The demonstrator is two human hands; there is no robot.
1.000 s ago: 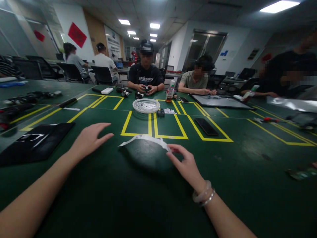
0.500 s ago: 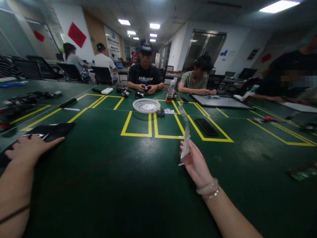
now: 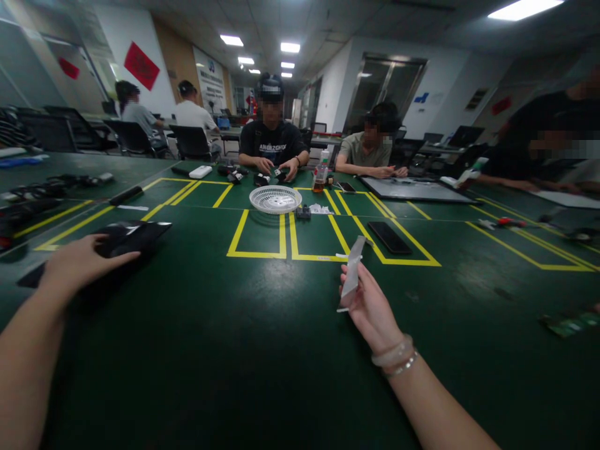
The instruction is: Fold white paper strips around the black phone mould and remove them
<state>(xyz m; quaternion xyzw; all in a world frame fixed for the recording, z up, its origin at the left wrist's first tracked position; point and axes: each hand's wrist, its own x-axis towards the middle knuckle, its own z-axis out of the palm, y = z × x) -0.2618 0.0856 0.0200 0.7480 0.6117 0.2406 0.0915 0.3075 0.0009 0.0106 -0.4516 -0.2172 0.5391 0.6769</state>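
Observation:
At the left, my left hand [image 3: 77, 265] curls over a flat black plastic-looking bag [image 3: 135, 236]; the thumb lies along its near side and the fingers are partly hidden behind it. White marking shows on the bag's top. Right of centre, my right hand [image 3: 368, 300] pinches a thin pale strip [image 3: 352, 272], perhaps peeled backing or tape, and its upper end bends over to the right. This hand is held above the green table [image 3: 262, 350]. A black phone [image 3: 389, 237] lies just beyond it.
Yellow tape [image 3: 255, 254] marks boxes on the table. Farther back are a white round basket [image 3: 275, 199], a bottle [image 3: 320, 175] and a dark board [image 3: 415, 189]. A circuit board [image 3: 569, 322] lies at the right, and dark cables [image 3: 56, 187] at the left. Several people sit around.
My left hand has drawn the black bag to the right and raised it a little. The strip's upper end has folded down in my right hand, which stays in place.

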